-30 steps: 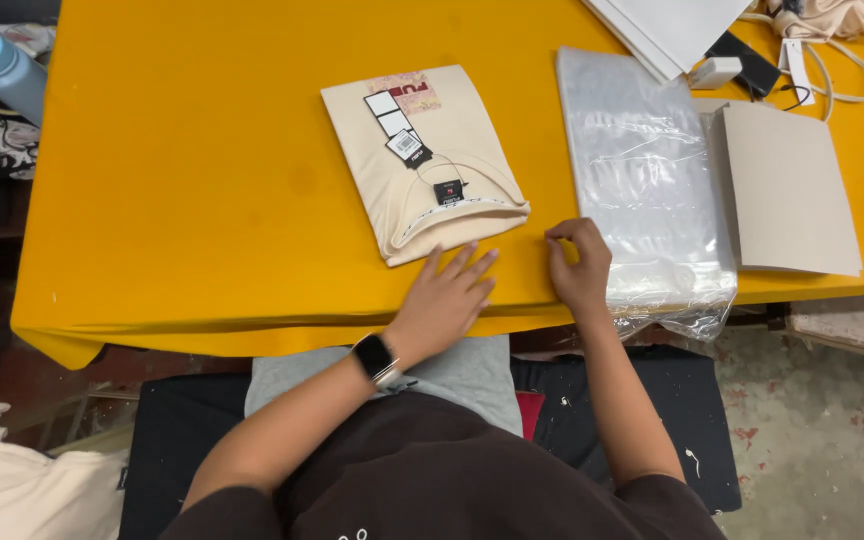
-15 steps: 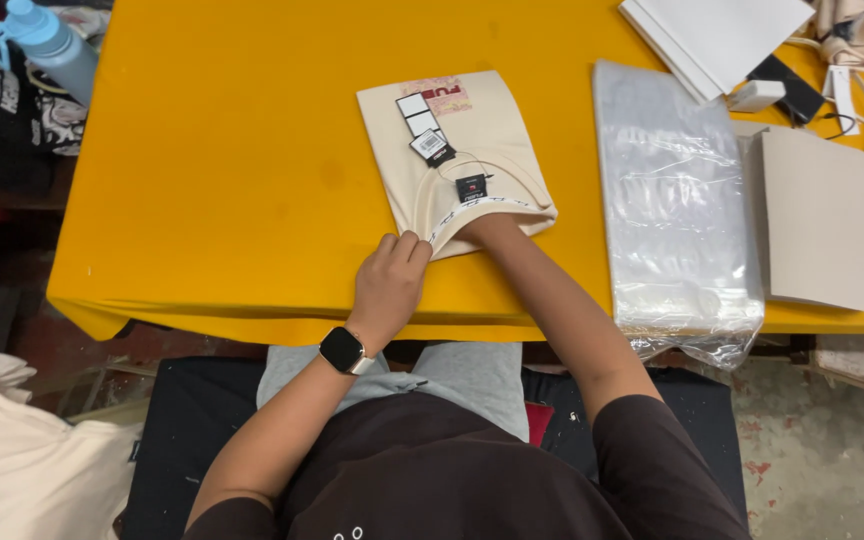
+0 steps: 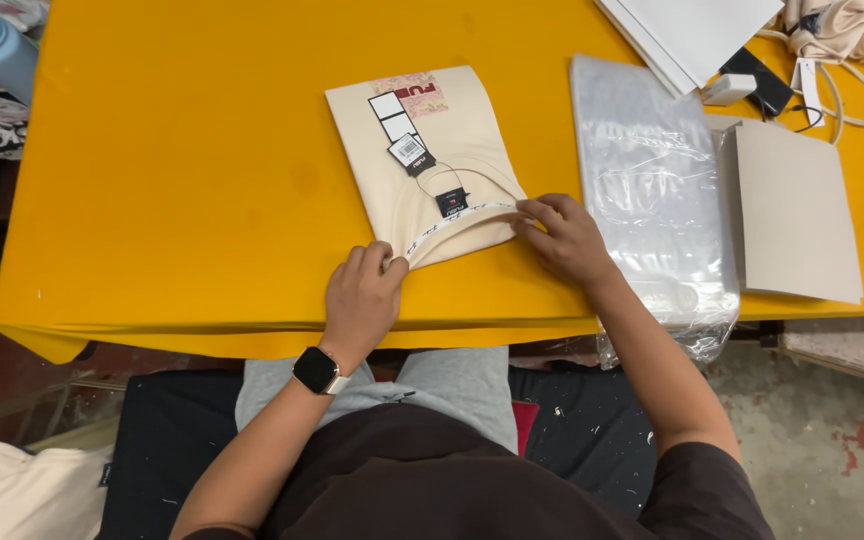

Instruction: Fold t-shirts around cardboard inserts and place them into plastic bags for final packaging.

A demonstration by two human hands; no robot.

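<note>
At the centre of the frame, a folded cream shirt [image 3: 422, 165] with hang tags [image 3: 402, 130] lies on the yellow table [image 3: 172, 170]. Just below it, the left hand [image 3: 362, 295] pinches the lower collar edge, while the right hand [image 3: 564, 238] grips the collar's right end. Clear plastic bags [image 3: 652, 190] lie to the right, beside grey cardboard [image 3: 797, 215]

Garment packing workshop. Yellow table [image 3: 172, 180] holds a tagged folded shirt [image 3: 422, 160], clear poly bags [image 3: 652, 190] and cardboard inserts [image 3: 797, 215] right. Paint-flecked concrete floor [image 3: 832, 450].
</note>
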